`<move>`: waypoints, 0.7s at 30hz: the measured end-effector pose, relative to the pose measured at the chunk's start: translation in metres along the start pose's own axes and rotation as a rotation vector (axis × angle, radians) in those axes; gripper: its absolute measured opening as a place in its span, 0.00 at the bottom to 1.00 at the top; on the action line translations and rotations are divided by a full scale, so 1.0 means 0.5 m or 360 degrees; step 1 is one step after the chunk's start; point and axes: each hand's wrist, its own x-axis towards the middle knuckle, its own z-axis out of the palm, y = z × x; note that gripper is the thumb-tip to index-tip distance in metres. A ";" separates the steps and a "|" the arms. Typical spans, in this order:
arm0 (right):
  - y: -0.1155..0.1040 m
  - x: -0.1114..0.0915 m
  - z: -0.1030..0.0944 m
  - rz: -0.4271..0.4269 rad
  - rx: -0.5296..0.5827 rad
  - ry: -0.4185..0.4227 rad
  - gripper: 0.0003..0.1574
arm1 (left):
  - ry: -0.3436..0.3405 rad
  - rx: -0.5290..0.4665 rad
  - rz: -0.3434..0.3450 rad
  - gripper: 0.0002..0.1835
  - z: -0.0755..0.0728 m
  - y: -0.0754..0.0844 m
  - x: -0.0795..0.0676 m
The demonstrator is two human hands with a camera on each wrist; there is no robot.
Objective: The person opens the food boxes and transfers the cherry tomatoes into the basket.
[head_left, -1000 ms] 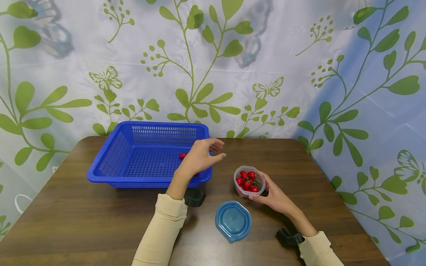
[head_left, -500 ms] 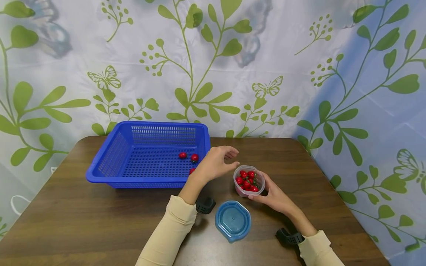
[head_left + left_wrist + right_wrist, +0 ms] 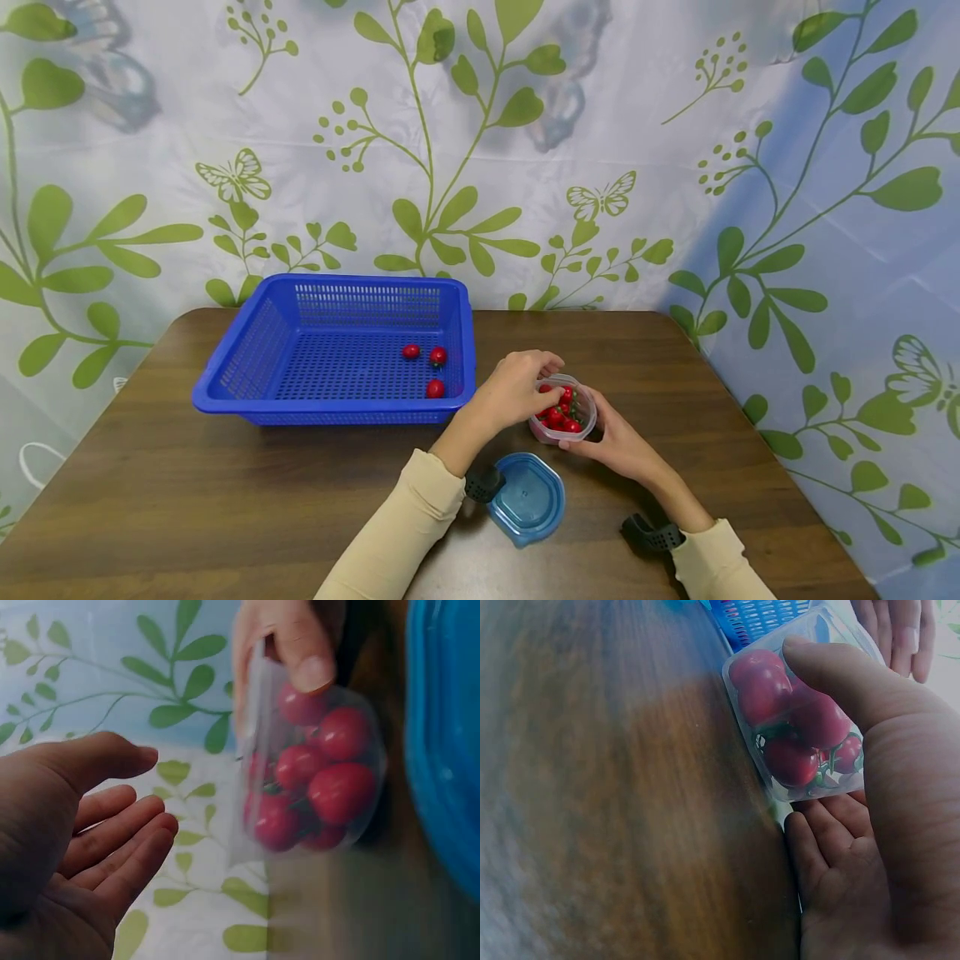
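A small clear plastic container (image 3: 552, 436) filled with several red cherry tomatoes (image 3: 555, 414) stands on the table. My right hand (image 3: 618, 446) grips its side; in the right wrist view the thumb (image 3: 840, 671) lies along one wall and the fingers curl against the other. My left hand (image 3: 517, 392) is over the container's left rim, its fingers loosely bent. Seen from the left wrist, that hand (image 3: 90, 825) holds nothing and its fingertips stand above the opening. Part of the tomatoes is hidden behind the left hand in the head view.
A blue slotted basket (image 3: 337, 407) stands at the back left, with three cherry tomatoes (image 3: 435, 388) near its right side. In front of the container lies a blue lid (image 3: 528, 500), partly overlapped by the left wrist strap (image 3: 485, 483). Patterned cloth (image 3: 480, 167) hangs behind the wooden table (image 3: 187, 517).
My left hand has moved from over the basket's right edge, rightward and nearer, to the container's rim, uncovering the basket's tomatoes. The right hand stays on the container.
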 end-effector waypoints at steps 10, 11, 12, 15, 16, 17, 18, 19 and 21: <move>0.006 0.002 -0.001 -0.0035 -0.0013 0.0002 0.57 | -0.0034 0.0097 0.0001 0.20 0.060 -0.006 0.009; 0.006 0.002 -0.002 -0.0038 -0.0016 0.0002 0.57 | -0.0041 0.0114 0.0002 0.20 0.065 -0.006 0.009; 0.006 0.001 -0.002 -0.0042 -0.0017 -0.0001 0.57 | -0.0047 0.0142 0.0000 0.19 0.069 -0.006 0.010; 0.006 0.001 -0.001 -0.0043 -0.0013 -0.0002 0.57 | -0.0052 0.0240 -0.0006 0.19 0.080 -0.005 0.012; 0.006 0.001 -0.001 -0.0042 -0.0020 0.0000 0.57 | -0.0049 0.0274 -0.0006 0.18 0.083 -0.005 0.012; 0.005 0.001 -0.001 -0.0040 -0.0020 0.0002 0.57 | -0.0044 0.0308 -0.0008 0.19 0.086 -0.005 0.013; 0.005 0.001 -0.001 -0.0040 -0.0020 0.0003 0.57 | -0.0038 0.0337 -0.0009 0.19 0.088 -0.004 0.013; 0.004 0.001 -0.001 -0.0039 -0.0023 0.0006 0.57 | -0.0030 0.0361 -0.0008 0.19 0.089 -0.003 0.013; 0.003 0.001 -0.001 -0.0040 -0.0028 0.0005 0.58 | -0.0014 0.0400 -0.0007 0.20 0.092 -0.002 0.015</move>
